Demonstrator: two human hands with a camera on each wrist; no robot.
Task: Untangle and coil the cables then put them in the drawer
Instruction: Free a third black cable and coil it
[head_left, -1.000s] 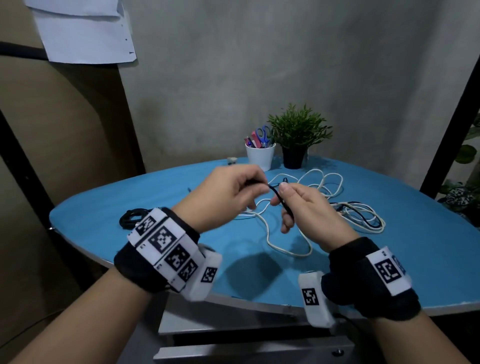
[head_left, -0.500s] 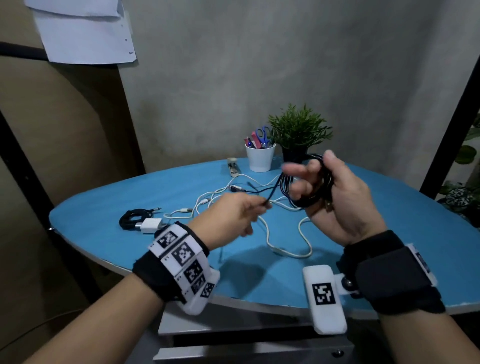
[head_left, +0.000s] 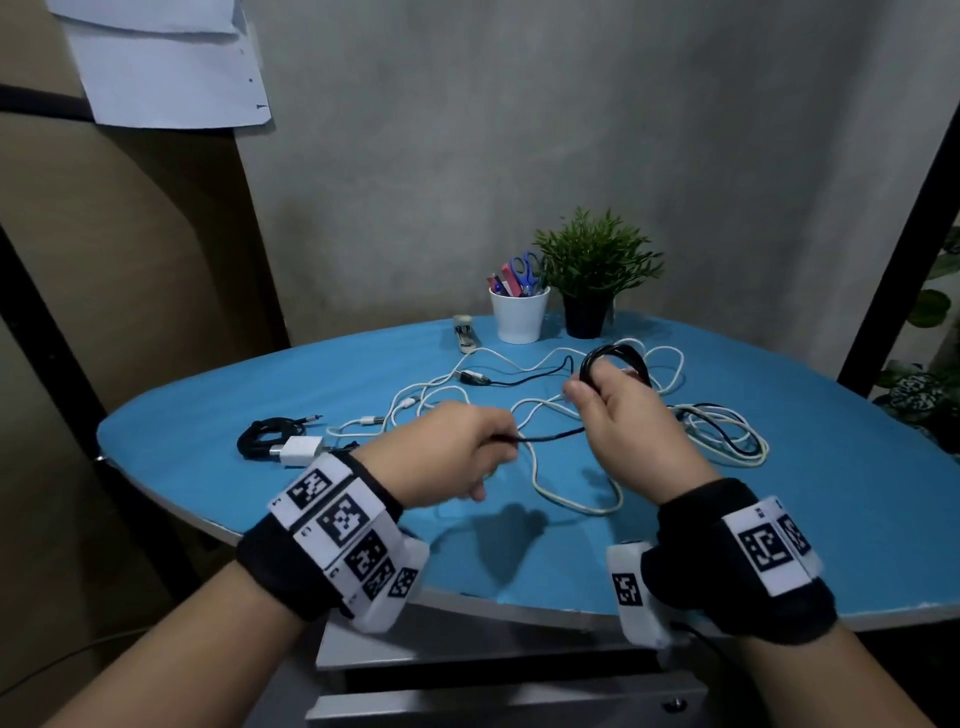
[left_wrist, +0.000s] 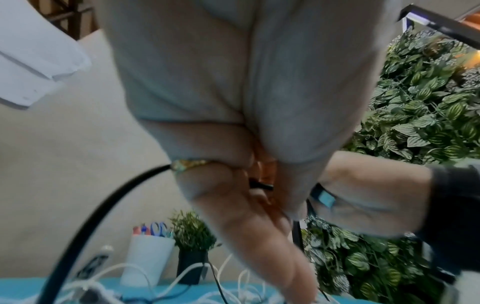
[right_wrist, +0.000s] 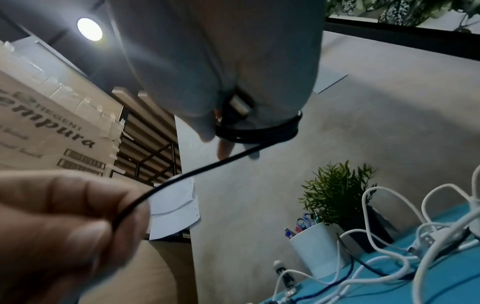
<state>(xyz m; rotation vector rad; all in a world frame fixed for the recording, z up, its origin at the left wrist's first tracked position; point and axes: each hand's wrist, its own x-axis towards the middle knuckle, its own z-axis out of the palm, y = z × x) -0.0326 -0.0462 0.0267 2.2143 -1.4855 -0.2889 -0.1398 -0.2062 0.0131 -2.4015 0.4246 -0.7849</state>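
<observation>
The black cable (head_left: 550, 435) looks light, limp and thin, a thing that will sag and spring out of its loops unless each turn is pinned, so the judgement is to hold it by the bundle itself and by the free run close to the bundle, not by a plug. The right hand (head_left: 621, 415) has its fingers curled through a black coil (head_left: 615, 358), several turns wrapped round them and sticking out past the fingertips; the right wrist view shows the turns lying snug under the knuckles. From the coil the free run crosses the gap to the left hand (head_left: 452, 447), whose thumb and forefinger pinch it, the rest of that hand's fingers folded in. Both hands hover above the tabletop (head_left: 208, 415). Beyond and beside the fingers lie white cables (head_left: 571, 499) in loose, crossing loops, with another dark strand among them to the right of the right hand. A second black bundle (head_left: 265, 439) with a white charger (head_left: 300, 451) rests left of the left hand. The drawer (head_left: 493, 706) sits below the wrists, under the tabletop's near edge; whether it is pulled out is hard to tell.
</observation>
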